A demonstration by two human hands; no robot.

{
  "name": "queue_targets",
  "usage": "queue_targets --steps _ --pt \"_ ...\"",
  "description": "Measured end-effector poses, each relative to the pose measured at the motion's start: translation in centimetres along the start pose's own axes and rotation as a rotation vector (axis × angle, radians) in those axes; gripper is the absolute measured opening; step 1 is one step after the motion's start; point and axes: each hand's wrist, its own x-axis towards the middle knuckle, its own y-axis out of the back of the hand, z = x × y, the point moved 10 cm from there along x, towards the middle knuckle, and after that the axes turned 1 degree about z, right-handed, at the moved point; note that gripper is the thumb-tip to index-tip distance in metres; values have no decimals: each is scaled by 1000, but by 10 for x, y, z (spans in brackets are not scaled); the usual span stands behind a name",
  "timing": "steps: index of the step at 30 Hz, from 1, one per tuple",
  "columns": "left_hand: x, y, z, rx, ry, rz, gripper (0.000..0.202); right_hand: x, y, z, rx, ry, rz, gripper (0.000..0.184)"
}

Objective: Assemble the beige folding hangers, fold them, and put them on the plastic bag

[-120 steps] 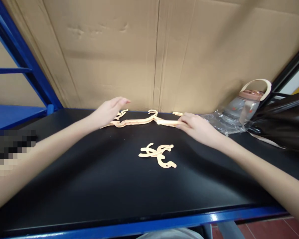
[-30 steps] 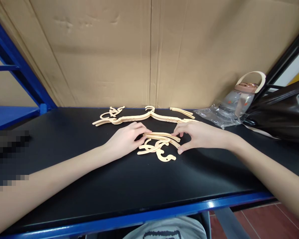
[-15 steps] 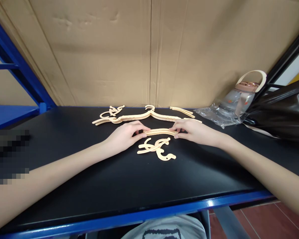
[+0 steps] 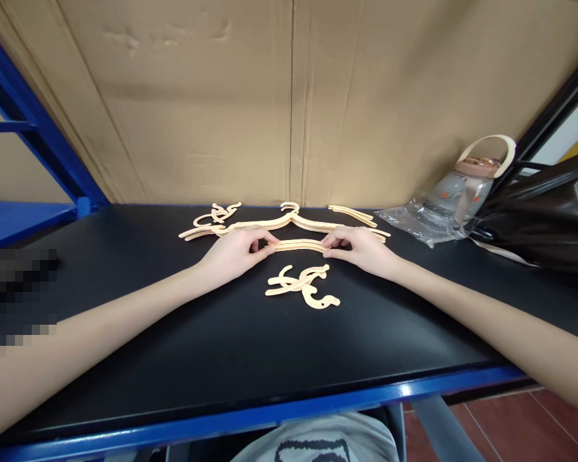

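Note:
Between my two hands lies a pair of curved cream plastic strips (image 4: 299, 244), side by side near the middle of the black tabletop. My left hand (image 4: 239, 253) pinches their left end between thumb and fingers. At the right end, my right hand (image 4: 359, 249) has the same kind of pinch. Just behind them lies a cream clothes hanger (image 4: 270, 224) with its hook pointing away from me. In front sits a loose group of curved and hooked cream pieces (image 4: 301, 282), untouched by either hand.
More cream hooked pieces (image 4: 216, 215) lie at the back left, and slim strips (image 4: 354, 215) at the back right. A clear plastic bag (image 4: 409, 221), a water bottle (image 4: 462, 189) and a shiny black bag (image 4: 544, 212) occupy the right side. Cardboard (image 4: 197, 115) stands behind the table.
Both hands have moved the pair of strips a little away from me and slightly left, closer to the hanger. The loose pieces in front stay put.

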Motion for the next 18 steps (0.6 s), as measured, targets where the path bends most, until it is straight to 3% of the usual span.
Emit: queue_targets --steps 11,15,18 --pt "-2 -1 14 -16 -75 -29 33 -7 -4 -15 -130 79 -69 19" --pt "-6 8 25 27 -135 40 38 -8 8 -19 -165 45 31 22" --pt "-13 14 45 84 -262 66 38 -11 19 -32 -175 71 87 24"
